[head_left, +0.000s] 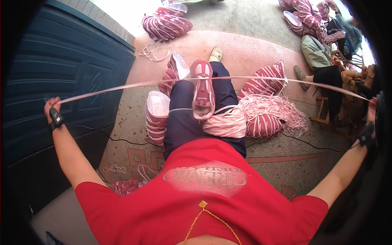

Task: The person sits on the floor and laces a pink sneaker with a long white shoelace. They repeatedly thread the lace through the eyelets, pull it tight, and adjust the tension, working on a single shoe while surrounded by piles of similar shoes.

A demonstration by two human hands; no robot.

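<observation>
A dark pink shoe upper (203,96) lies over my thighs, its toe pointing away from me. From its front eyelets a pale pink shoelace (139,83) is drawn out taut to both sides. My left hand (53,107), far out at the left by the blue door, is closed on one end of the lace. At the far right edge my right hand (372,109) is partly in shadow, its fingers closed on the other end. A thick bundle of pink shoelaces (225,122) rests across my right thigh, beside the shoe's heel.
Nested stacks of pink shoe uppers (156,116) stand left of my legs; others (263,81) lie at the right beside loose laces (281,110). Another stack (166,25) is farther off. Seated people (326,61) are at the right. Dark cords cross the floor. A blue door (69,73) borders the left.
</observation>
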